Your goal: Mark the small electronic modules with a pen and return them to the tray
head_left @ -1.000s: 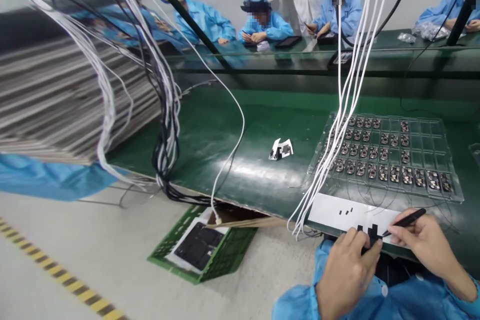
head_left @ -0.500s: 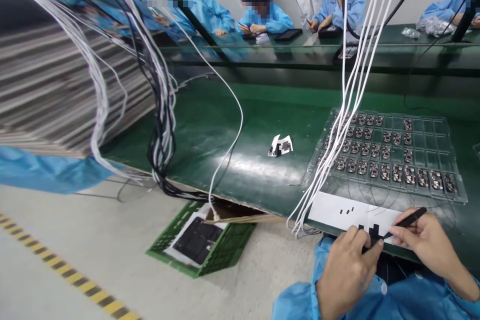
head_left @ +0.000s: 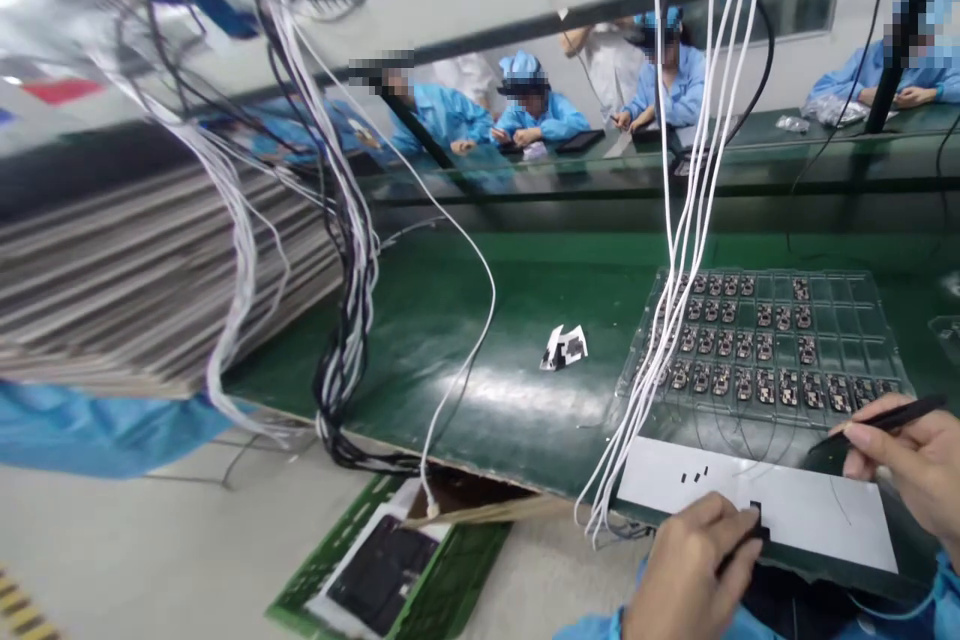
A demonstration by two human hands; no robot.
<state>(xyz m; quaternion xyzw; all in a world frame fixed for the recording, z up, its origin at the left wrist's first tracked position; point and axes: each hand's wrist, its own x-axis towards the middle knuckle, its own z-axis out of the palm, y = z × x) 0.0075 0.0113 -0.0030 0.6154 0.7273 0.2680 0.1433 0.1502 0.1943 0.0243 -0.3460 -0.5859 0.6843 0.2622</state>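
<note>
Right hand (head_left: 919, 465) cut off by frame edge.

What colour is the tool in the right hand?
Black; the thin tool pinched in the right hand shows in the head view.

The green surface (head_left: 487, 340) is smooth and glossy; the tray (head_left: 772, 340) is clear shiny plastic; the white sheet (head_left: 810, 515) looks like matt paper.

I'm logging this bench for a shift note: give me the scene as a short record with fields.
left hand: pinches a small black piece at the white sheet's near edge
right hand: holds black tweezers, tip above the sheet's far right corner
tray: clear, small circuit boards in rows, behind the sheet
white cables: hang over the tray's left side
</note>
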